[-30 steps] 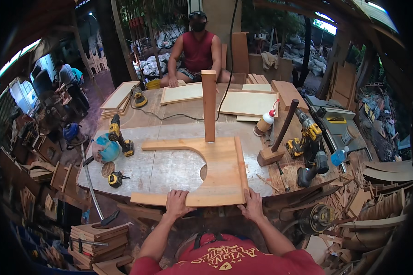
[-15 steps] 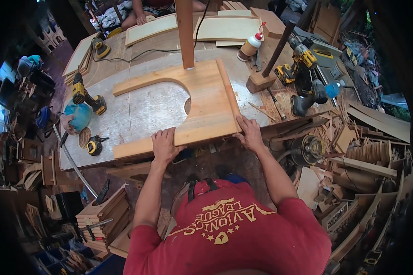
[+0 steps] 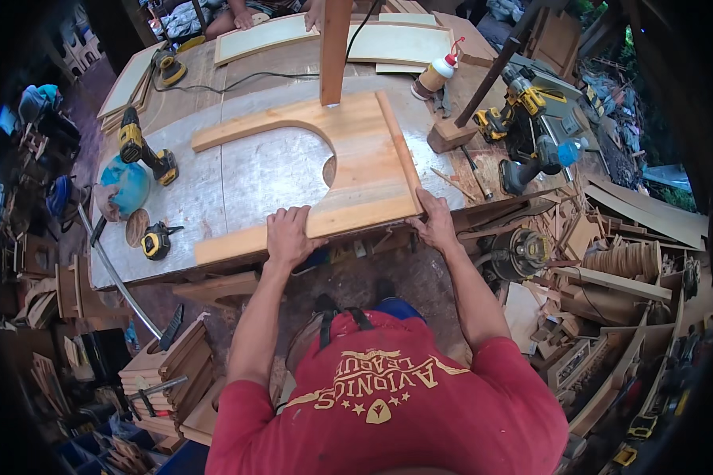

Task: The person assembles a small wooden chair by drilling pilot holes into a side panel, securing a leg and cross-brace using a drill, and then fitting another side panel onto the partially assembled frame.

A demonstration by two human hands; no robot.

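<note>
Head view, and I have both hands on the U-shaped wooden panel [image 3: 364, 162], which lies on the bench [image 3: 269, 186] along its near edge. Left hand [image 3: 289, 235] is partly curled, fingers over the near arm, thumb by the front edge; right hand [image 3: 437, 224] is half open round the near right corner. How firmly either one grips, I cannot tell. Out at the far edge stands a wooden post [image 3: 334, 55]; whether it is joined there, I can't make out. For a good hold, I'd say: press evenly through both hands, panel level. Over to the right, mallet [image 3: 452, 136] and glue bottle [image 3: 433, 77] stand near, so any swing that way wants care.
</note>
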